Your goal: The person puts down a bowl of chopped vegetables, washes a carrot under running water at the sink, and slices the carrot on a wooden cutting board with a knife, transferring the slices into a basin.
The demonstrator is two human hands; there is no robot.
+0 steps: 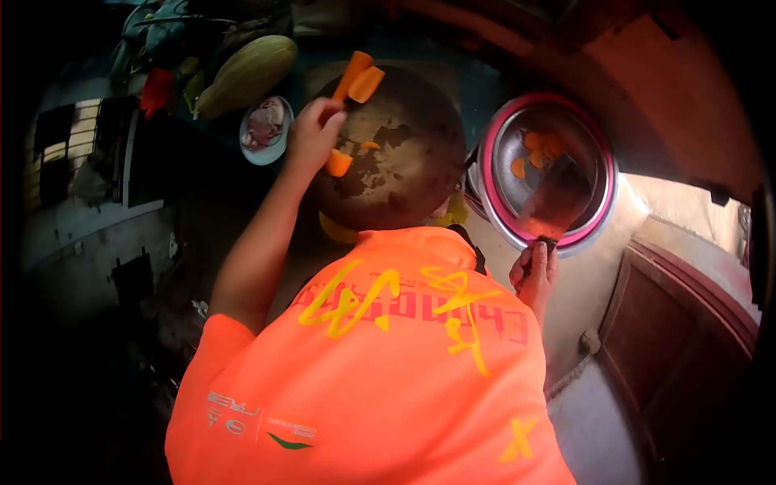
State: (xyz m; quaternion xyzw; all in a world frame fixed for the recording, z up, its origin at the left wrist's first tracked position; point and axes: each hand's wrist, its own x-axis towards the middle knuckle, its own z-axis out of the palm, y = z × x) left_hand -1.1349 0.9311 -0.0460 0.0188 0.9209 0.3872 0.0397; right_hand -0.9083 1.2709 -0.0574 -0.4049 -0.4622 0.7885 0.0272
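Cleaver [562,194] in the right hand [537,271], fingers wrapped around the short dark handle. Blade broad, flat, roughly rectangular, blurred, hanging over a metal colander [505,158]. Judged stiff and blade-heavy; handle the sensible hold, skin clear of the edge.

On the round chopping board [404,194]: long carrot [353,73] and cut carrot chunk [366,85] side by side near the far edge, short carrot piece [339,164] just below the left hand [315,133]. Left fingers bent, close by the long carrot; cannot tell whether they grip it. Carrot likely light, firm, brittle, slick on cut faces; best taken by its rounded sides.

Board dark, worn, blotched paler, probably wood. Carrot slices [543,147] thin, rounded, loosely clustered in the colander; pink-rimmed basin [546,98] around it, smooth, likely plastic.

Left of the board: white dish [283,149], raw-looking meat [265,123], soft and probably slippery. Beyond: pale oblong gourd [250,73], smooth-looking rind.
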